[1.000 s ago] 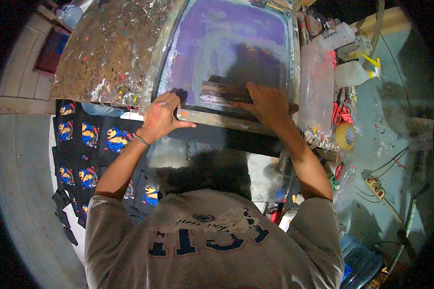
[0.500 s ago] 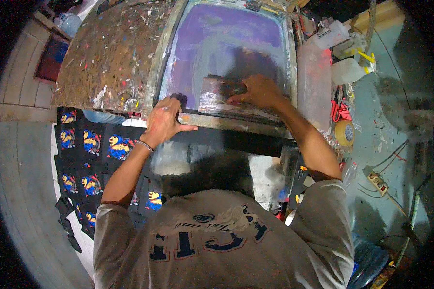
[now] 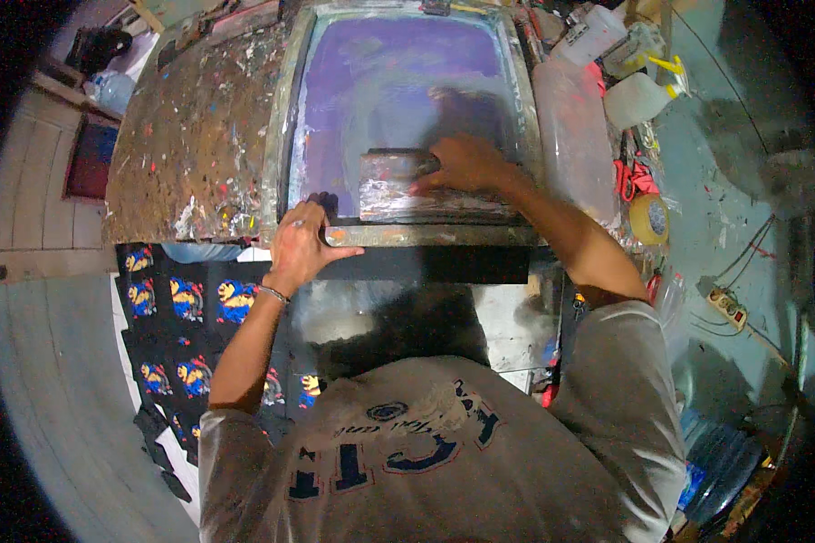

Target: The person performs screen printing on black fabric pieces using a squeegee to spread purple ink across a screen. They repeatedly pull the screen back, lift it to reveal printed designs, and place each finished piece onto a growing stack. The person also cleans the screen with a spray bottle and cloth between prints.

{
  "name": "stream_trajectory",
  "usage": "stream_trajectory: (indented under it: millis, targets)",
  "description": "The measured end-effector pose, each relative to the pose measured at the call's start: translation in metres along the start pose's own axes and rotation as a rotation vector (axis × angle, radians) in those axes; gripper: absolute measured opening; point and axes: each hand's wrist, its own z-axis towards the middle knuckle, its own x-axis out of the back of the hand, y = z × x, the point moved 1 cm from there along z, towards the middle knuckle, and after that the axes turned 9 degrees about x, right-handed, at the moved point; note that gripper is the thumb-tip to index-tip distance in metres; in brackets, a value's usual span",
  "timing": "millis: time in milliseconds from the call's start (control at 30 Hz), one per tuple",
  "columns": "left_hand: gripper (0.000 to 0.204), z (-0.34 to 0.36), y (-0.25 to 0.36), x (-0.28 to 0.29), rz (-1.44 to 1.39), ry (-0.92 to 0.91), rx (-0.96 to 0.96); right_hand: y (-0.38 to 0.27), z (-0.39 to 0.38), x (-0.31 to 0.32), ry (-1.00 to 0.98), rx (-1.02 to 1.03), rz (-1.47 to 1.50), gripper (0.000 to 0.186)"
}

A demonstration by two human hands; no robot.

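Observation:
A silk-screen frame (image 3: 426, 235) with purple mesh (image 3: 371, 72) lies ahead of me on the bench. My left hand (image 3: 301, 244) grips its near left corner, fingers curled over the rim and thumb stretched along the near bar. Inside the frame, close to that bar, a wide flat squeegee (image 3: 385, 188) smeared with ink and tape rests on the mesh. My right hand (image 3: 469, 167) is closed round the right part of the squeegee, which the hand and forearm partly cover. What lies beneath the screen is hidden.
An ink-spattered board (image 3: 190, 136) lies left of the frame. Below it, black cloth pieces with colourful prints (image 3: 235, 300) are laid out. On the right stand a spray bottle (image 3: 638, 100), a tape roll (image 3: 648, 219) and red-handled scissors (image 3: 627, 179); a power strip (image 3: 726, 309) lies farther right.
My view has shifted, so the frame sits slightly farther left and more printed cloth shows. Both hands and the squeegee keep nearly the same place on the frame.

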Motion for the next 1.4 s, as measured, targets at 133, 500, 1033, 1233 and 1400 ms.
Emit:
stream_trajectory:
  millis: [133,500,1033,1233,1400]
  targets:
    - [0.067,0.002,0.002,0.0,-0.005,0.07,-0.029,0.025,0.02,-0.012,-0.091,0.105,0.007,0.081]
    - [0.067,0.0,0.0,-0.001,0.005,0.071,-0.039,0.059,0.064,0.1,0.046,0.066,0.238,0.071]
    - [0.068,0.002,-0.005,-0.004,0.016,0.098,-0.099,0.045,0.055,0.021,0.479,0.097,-0.385,0.017]
    - [0.068,0.0,-0.001,0.0,0.018,0.023,-0.034,0.038,0.05,0.019,0.433,-0.007,-0.197,0.023]
    - [0.068,0.0,0.001,0.0,0.003,0.037,-0.033,0.039,0.038,-0.019,0.613,0.09,-0.421,0.032]
